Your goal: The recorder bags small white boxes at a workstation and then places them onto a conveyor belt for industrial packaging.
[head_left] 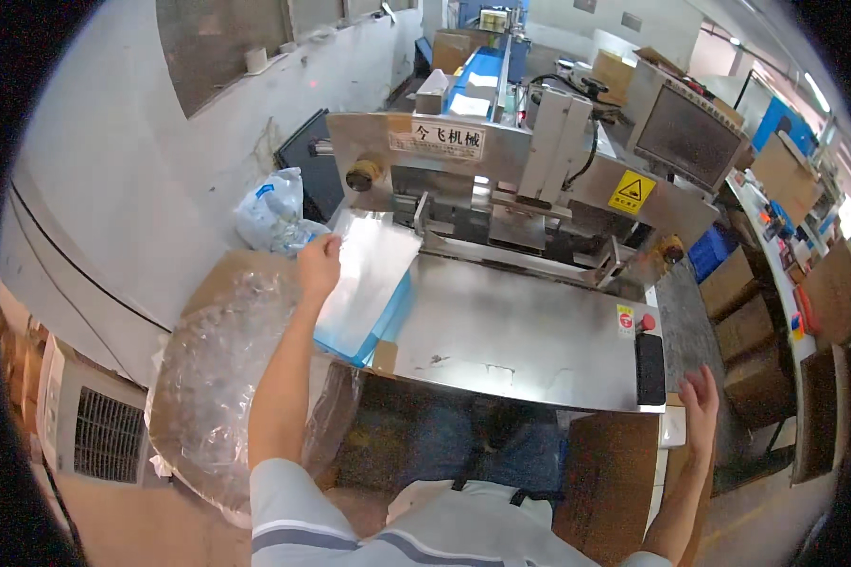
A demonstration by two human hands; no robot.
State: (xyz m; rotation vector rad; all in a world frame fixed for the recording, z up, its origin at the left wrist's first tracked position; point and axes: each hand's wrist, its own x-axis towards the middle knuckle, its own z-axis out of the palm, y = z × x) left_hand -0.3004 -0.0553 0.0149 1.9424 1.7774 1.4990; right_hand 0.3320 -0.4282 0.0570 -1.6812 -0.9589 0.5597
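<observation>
Figure: seated operator at a stainless-steel packaging machine (539, 180), head view; the left hand (319, 263) is closed on the upper left corner of a stack of flat, translucent white plastic bags with a blue underside (369, 283), which lies tilted on the left end of the bare steel feed table (520, 331), its far edge just beside the machine's infeed slot (444, 227); the right hand (700, 397) is open with fingers spread, holding nothing, near the black control strip (650, 369) and red round button (647, 322); risks, as judged: the stack, pinched at one corner only, may fan out or slide off the table's left edge toward the crumpled clear plastic sheeting (227, 378); skewed bags may feed crookedly; fingers close to the infeed may be caught; the free hand may brush the button.
</observation>
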